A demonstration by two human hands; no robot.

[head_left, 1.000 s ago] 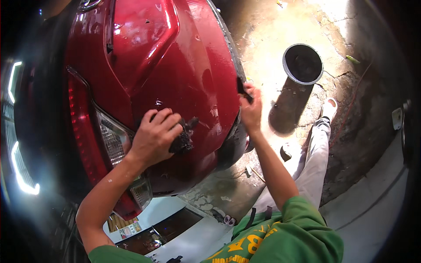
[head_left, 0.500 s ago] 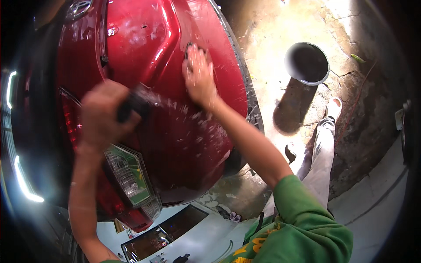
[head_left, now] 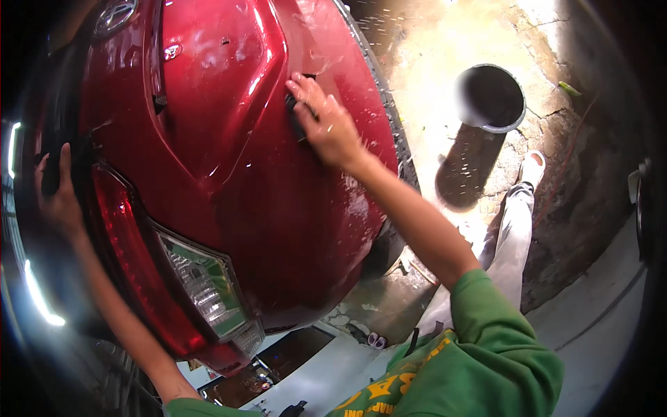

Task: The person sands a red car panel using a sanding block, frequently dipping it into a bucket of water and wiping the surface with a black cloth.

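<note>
A wet red car (head_left: 278, 208) fills the left and middle, its rear end towards me. My right hand (head_left: 332, 128) is pressed on the bumper panel, fingers over a small dark sponge-like pad (head_left: 295, 115) that shows beside the thumb. Far left, my left hand (head_left: 61, 198) reaches up along the dark rear window area above the tail light (head_left: 125, 222). Between its thumb and fingers sits another dark sponge-like pad (head_left: 52, 174), dim and partly hidden. White suds and drops streak the paint beside my right wrist.
A round dark bucket (head_left: 492, 97) stands on the cracked concrete floor (head_left: 431, 76) at the right. My shoe (head_left: 533, 167) is just below it. Behind me are a pale wall (head_left: 590, 333) and a pair of shoes (head_left: 376, 340). Water drops are in the air near the bumper edge.
My left hand has swung left from over the paint beside the tail light to the dark window area. My right hand has slid slightly down the bumper. The spray between the hands is gone.
</note>
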